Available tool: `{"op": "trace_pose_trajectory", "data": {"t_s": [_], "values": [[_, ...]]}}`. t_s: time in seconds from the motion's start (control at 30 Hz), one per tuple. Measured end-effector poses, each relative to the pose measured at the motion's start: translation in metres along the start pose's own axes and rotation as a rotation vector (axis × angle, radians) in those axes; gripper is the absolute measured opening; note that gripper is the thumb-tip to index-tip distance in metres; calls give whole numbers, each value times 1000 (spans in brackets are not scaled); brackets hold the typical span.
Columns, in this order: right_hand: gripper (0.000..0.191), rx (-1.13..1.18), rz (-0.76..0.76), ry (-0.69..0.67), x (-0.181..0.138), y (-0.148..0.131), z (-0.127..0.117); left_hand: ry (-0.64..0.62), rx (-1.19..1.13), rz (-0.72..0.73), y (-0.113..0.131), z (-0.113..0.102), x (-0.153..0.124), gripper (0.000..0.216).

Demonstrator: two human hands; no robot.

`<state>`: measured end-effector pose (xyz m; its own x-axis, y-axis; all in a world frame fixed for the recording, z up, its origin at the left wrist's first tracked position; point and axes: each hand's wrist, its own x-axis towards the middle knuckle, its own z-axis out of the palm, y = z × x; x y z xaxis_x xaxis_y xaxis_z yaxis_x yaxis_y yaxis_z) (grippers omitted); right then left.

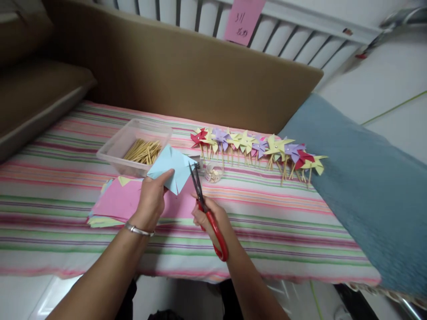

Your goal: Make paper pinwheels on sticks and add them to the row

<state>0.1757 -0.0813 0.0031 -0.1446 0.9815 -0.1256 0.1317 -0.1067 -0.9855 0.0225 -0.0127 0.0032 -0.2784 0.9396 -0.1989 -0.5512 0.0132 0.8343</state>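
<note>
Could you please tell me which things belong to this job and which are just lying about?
Belonging, it seems:
red-handled scissors
blue paper
coloured paper stack
paper pinwheels
wooden sticks
plastic tub
clear cup

Apparently just there:
pink handwritten note
brown board

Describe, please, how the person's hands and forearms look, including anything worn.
The left hand and right hand wear no gloves. A slim, silvery metal bracelet circles the left wrist; the right shows none. The visible forearms have no sleeves.

Matt blue paper (181,166); glossy plastic scissor handles (216,229); metal blades (199,189).
</note>
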Motion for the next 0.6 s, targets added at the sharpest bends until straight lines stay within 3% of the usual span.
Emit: {"op": "trace_pose_trajectory", "data": {"t_s": [0.2, 0.6], "values": [[42, -44, 168, -62, -14, -4, 8, 63, -55, 37, -1, -1, 8, 35], [46, -52, 215, -49, -10, 5, 22, 101, -129, 38, -1, -1, 10, 29]]}}
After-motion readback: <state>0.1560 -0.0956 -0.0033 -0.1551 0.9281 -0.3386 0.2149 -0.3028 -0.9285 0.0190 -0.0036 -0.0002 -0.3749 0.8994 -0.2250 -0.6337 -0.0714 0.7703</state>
